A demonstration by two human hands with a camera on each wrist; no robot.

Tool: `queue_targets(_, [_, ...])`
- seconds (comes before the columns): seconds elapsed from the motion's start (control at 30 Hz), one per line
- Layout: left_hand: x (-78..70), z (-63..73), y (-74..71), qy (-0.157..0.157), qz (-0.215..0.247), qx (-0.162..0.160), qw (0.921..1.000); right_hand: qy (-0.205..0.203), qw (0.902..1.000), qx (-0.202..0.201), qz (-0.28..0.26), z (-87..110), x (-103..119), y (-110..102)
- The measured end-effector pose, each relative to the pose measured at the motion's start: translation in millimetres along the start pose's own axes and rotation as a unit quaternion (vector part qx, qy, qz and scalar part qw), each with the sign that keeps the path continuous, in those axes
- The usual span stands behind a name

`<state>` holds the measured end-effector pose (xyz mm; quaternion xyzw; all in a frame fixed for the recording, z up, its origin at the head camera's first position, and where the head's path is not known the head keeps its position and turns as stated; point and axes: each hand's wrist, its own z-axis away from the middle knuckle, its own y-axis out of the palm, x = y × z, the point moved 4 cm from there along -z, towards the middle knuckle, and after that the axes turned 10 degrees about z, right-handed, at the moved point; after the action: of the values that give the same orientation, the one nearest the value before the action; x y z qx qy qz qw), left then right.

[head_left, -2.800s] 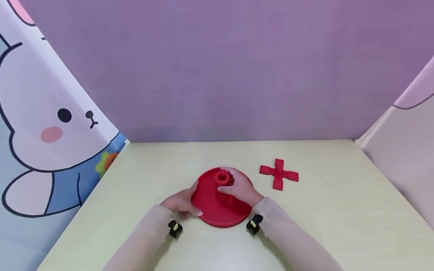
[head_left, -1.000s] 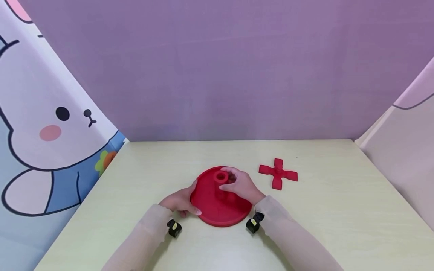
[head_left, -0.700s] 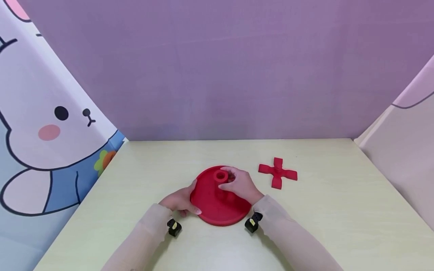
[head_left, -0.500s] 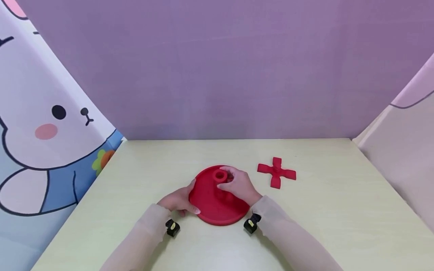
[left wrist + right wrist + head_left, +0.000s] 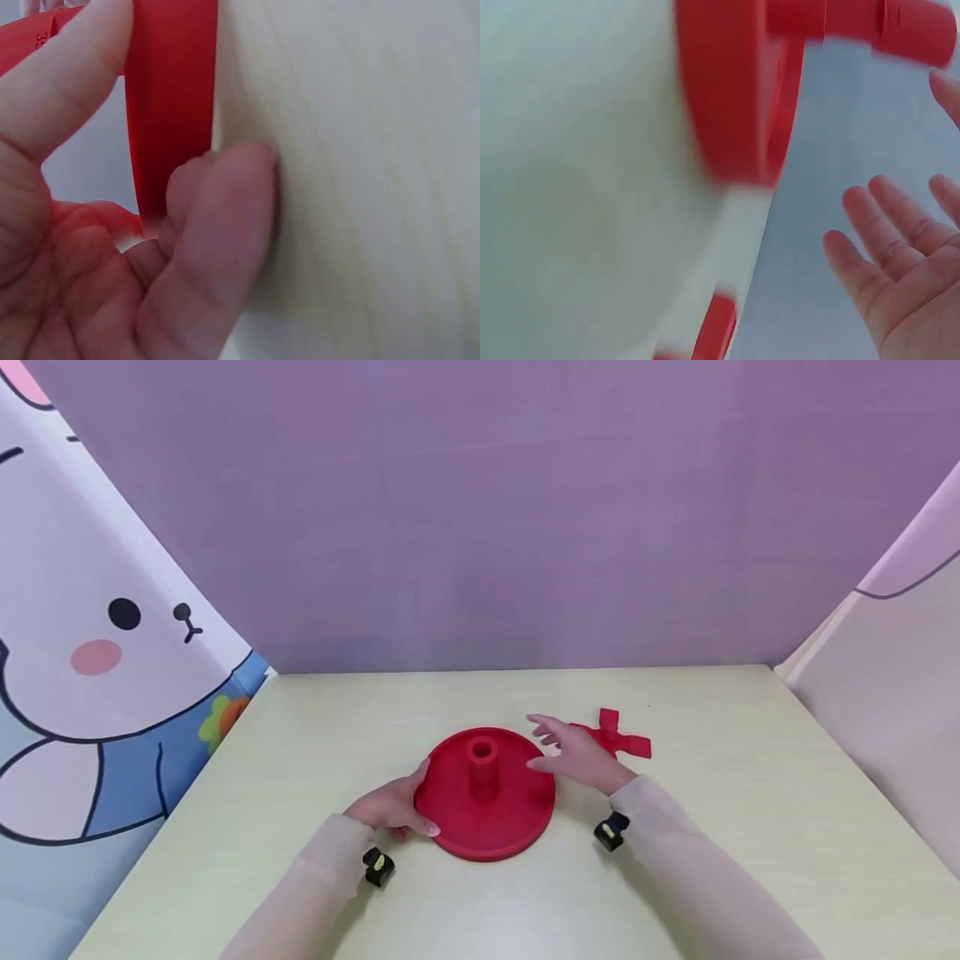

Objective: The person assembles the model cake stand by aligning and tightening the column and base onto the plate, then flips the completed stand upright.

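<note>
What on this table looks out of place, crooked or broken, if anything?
Nothing stands out. The red disc, held by the left hand, appears level, and its post stands upright. The red cross lies apart to the right; the right hand partly hides it, but what shows looks undamaged.

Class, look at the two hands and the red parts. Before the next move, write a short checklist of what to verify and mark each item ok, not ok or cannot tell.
1. Base steadied: ok. The left hand holds the round red base at its rim.
2. Post upright: ok. The red post stands upright on the base.
3. Post firmly seated: cannot tell. The joint's tightness does not show.
4. Right hand free: ok. The right hand holds nothing, its fingers apart from the post.
5. Cross-shaped piece in hand: not ok. The red cross-shaped piece lies on the table, partly hidden by the right hand in the head view.
</note>
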<state>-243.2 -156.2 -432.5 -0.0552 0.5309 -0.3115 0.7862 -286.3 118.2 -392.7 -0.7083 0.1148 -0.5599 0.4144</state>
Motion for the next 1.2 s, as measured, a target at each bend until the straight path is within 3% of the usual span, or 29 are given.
queue_targets(0.2, [1.1, 0.8, -1.6, -0.004, 0.007, -0.003, 1.0, 0.022, 0.9973, -0.04, 0.057, 10.6, -30, -31])
queue_targets(0.43, [-0.3, 2.2, -1.7, -0.007, 0.013, -0.006, 0.9999, 0.049, 0.9945, -0.065, 0.067, 24.8, -66, -56])
queue_targets(0.63, [-1.6, 1.6, -1.8, -0.008, 0.012, -0.004, 0.9999, 0.042, 0.9918, -0.078, 0.092, 34.0, -90, -72])
queue_targets(0.93, [-2.9, 1.9, -0.7, -0.004, 0.008, -0.004, 1.0, 0.055, 0.9877, -0.025, 0.144, 29.9, -106, -76])
queue_targets(1.2, [-2.3, 0.5, 0.7, -0.003, 0.022, 0.002, 0.9997, 0.056, 0.9775, 0.011, 0.203, 23.2, -113, -72])
